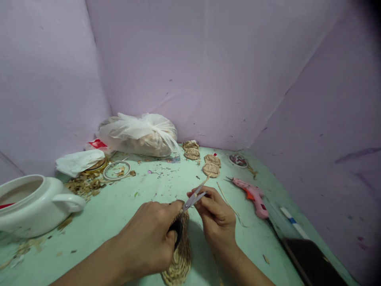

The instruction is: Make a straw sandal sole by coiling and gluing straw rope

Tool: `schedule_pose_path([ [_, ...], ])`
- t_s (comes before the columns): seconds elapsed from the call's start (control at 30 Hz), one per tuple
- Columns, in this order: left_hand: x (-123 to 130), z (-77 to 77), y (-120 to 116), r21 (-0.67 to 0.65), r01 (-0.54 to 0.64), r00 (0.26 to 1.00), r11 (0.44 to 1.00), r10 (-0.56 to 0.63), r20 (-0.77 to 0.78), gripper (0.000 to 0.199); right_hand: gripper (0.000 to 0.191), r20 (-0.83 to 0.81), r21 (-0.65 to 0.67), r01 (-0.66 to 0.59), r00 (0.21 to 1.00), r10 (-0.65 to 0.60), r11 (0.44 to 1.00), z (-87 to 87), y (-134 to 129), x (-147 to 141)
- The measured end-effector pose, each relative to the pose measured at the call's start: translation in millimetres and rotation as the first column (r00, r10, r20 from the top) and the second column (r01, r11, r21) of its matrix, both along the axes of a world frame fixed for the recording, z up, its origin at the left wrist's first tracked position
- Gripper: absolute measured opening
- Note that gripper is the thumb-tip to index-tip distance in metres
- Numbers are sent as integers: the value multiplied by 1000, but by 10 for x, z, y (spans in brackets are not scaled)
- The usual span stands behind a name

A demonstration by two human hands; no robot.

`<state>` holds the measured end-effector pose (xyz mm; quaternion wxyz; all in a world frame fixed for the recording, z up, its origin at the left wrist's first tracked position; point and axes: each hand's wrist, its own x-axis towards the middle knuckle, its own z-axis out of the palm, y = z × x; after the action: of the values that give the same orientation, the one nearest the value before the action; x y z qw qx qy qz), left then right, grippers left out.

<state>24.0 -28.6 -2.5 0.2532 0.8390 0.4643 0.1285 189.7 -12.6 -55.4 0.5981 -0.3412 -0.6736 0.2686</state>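
My left hand (150, 234) is wrapped round the black-handled scissors (190, 202). Their blades stand apart and point up and right, close to the fingertips of my right hand (218, 214). That hand is pinched on a thin straw strand (203, 183), whose pale end sticks out beyond the blades. Under my left hand lies an oval braided straw piece (178, 264), partly covered by the hand and the scissors. Just ahead on the table sit two small braided pieces, a nearer one (211, 170) and a farther one (191, 153).
To the right are a pink glue gun (253, 196), a dark phone-like slab (314, 262) and a small dish (238, 160). At left stand a white pot (44, 206) and a ring (117, 178) among straw scraps (86, 185). A filled plastic bag (143, 135) rests against the back wall.
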Motion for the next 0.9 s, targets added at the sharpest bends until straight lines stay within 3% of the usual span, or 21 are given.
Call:
schedule_pose_path([
  [0.17,-44,53,66,-18,-15,994,1000,17,108,13,22,-46,-62,-18,999,16,998,26,13,13],
  [0.27,-236,171,215,44,-181,983,983,182,-34,11,14,-150,-239,-96,987,61,966,23,45,12],
  [0.3,-332,207,279,94,-258,951,962,270,-151,12,11,-199,-297,-134,977,76,945,18,58,10],
  [0.37,-543,246,411,205,-391,798,897,441,-410,14,8,-317,-380,-215,944,91,900,13,81,6],
  [0.43,-737,232,522,265,-417,657,869,490,-573,20,9,-453,-441,-320,886,100,838,20,96,4],
  [0.5,-876,175,601,252,-431,620,867,487,-615,20,13,-545,-498,-420,832,103,758,43,104,6],
  [0.57,-955,103,651,224,-437,616,871,472,-631,20,16,-588,-545,-486,802,102,683,73,104,11],
  [0.73,-956,30,690,233,-453,614,860,491,-618,21,17,-617,-584,-578,773,151,570,113,90,27],
  [0.8,-877,63,669,287,-467,671,836,547,-501,25,14,-632,-592,-616,755,175,520,118,87,37],
  [0.83,-822,85,651,311,-473,734,824,564,-379,28,12,-647,-597,-639,741,179,485,123,87,43],
  [0.9,-696,124,603,318,-445,833,837,517,-198,34,11,-688,-609,-694,703,179,385,138,89,58],
])
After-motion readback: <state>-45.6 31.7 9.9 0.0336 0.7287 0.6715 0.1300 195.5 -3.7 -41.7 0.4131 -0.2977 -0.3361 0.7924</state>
